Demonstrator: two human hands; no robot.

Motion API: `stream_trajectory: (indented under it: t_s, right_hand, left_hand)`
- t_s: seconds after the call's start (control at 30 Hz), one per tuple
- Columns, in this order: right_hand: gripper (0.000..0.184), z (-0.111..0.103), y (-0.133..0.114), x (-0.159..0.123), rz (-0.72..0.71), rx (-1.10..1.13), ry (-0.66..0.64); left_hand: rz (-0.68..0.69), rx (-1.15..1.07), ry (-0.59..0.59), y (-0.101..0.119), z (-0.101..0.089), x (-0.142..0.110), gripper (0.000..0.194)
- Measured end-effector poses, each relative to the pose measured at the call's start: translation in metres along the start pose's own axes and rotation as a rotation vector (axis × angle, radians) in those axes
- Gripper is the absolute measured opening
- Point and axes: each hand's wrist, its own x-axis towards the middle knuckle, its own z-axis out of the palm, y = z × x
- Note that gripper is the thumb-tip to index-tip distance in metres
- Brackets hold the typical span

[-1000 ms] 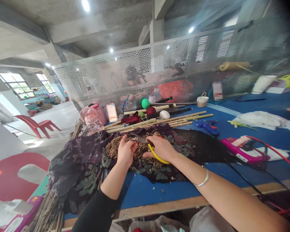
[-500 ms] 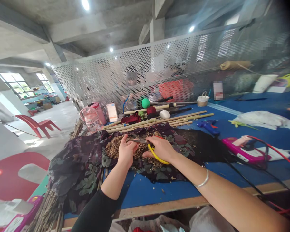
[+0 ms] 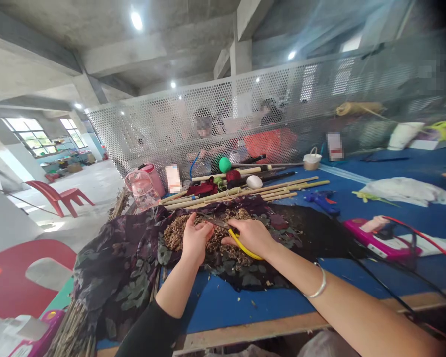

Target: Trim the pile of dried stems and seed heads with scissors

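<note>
My right hand [image 3: 253,235] grips a pair of scissors with yellow handles [image 3: 245,246], their metal blades pointing left toward my other hand. My left hand [image 3: 196,238] has its fingers closed near the blade tips; whatever they pinch is too small to make out. Under both hands lies a heap of small brown dried pieces [image 3: 174,233]. The heap rests on a dark cloth with a leaf pattern [image 3: 126,272], spread over the blue table [image 3: 223,302].
Bamboo sticks [image 3: 293,186], yarn balls and a white egg-shaped piece [image 3: 254,182] lie behind the cloth. A blue glue gun [image 3: 322,201] and a magenta power strip [image 3: 382,240] with cables sit right. Beyond a perforated metal screen [image 3: 163,119] are people. A red chair [image 3: 26,277] stands left.
The view has shifted slightly, so the table and cloth appear a little lower. Both hands stay close together over the heap, the scissors still in my right hand.
</note>
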Motion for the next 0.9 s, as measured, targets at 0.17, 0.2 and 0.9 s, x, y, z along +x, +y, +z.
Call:
stream_trajectory:
  t_s: [0.17,0.2,0.9]
  right_hand:
    - [0.047,0.0004,0.0014,-0.0001,-0.001,0.002,-0.02]
    - [0.047,-0.0002,0.0019,0.0002,0.005,0.016,-0.017]
    - [0.056,-0.0022,-0.0002,0.0004,-0.042,0.163,0.025]
  left_hand:
    - [-0.042,0.021,0.038,-0.0003,-0.0007,0.001,0.071]
    - [-0.046,0.023,0.045,-0.0001,-0.0005,0.001,0.069]
    - [-0.016,-0.027,-0.02,0.0001,-0.001,0.0001,0.061]
